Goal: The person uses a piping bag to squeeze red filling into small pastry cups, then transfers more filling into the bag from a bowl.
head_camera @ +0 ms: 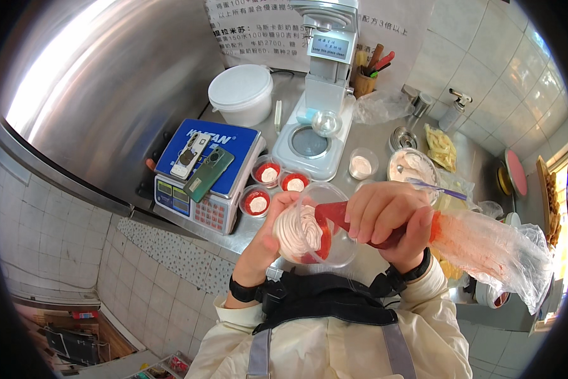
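My left hand [269, 232] holds a clear plastic cup [343, 246] tilted in front of my chest. Inside the cup lie a swirl of pale pink cream [295, 230] and a band of red filling [325, 244]. My right hand [390, 215] is closed around a clear piping bag [482, 241] with red filling, its tip pointing into the cup's mouth. Beyond my left hand stand several cups, among them a cup with red filling and cream [257, 203]. A bowl of pale cream [409, 163] with a purple-handled utensil [447, 190] in it is behind my right hand.
At the left, a blue-topped digital scale [236, 142] carries two phones [210, 173]. A white lidded bucket [241, 90] and a white stand mixer [326, 90] stand at the back. Right of them are a cup of cream [362, 166], nested ring cutters [403, 138] and a kitchen torch [454, 111].
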